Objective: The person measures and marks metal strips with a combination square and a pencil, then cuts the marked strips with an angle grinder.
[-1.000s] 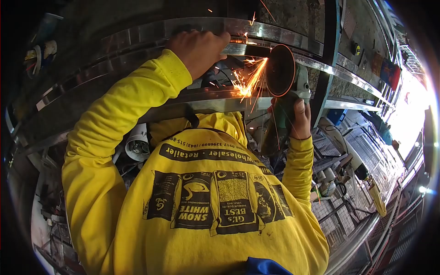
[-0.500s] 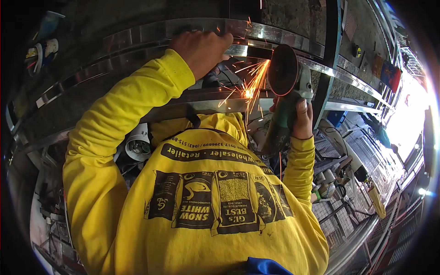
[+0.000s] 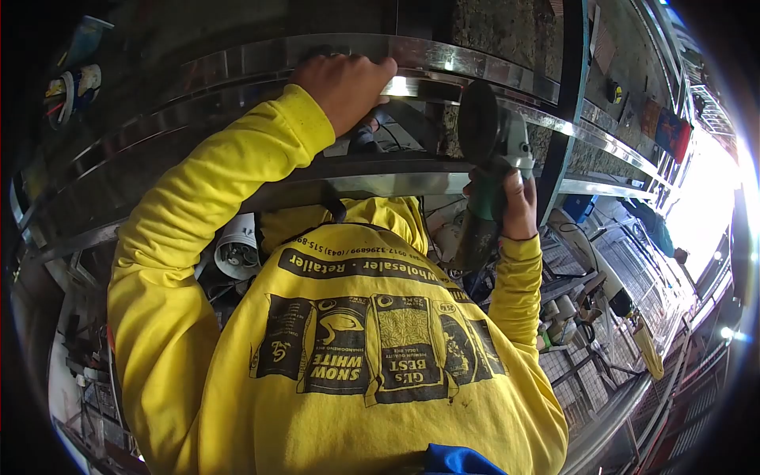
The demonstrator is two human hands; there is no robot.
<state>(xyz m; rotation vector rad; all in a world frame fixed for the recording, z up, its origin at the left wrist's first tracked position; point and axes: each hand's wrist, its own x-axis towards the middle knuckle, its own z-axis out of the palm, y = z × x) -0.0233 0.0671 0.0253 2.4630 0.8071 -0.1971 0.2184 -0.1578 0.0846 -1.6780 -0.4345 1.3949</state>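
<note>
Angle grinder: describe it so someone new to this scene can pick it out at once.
Find the yellow shirt filling the lower middle and follow its right sleeve up to the right hand. The angle grinder is the dark greenish tool in that hand. Its round, dark disc sets it apart from the long, straight metal bars nearby.

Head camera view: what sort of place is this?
Probably a metalworking shop: the right hand holds what looks like an angle grinder, the left hand is on the metalwork, and long shiny metal bars stretch across the view.
</note>
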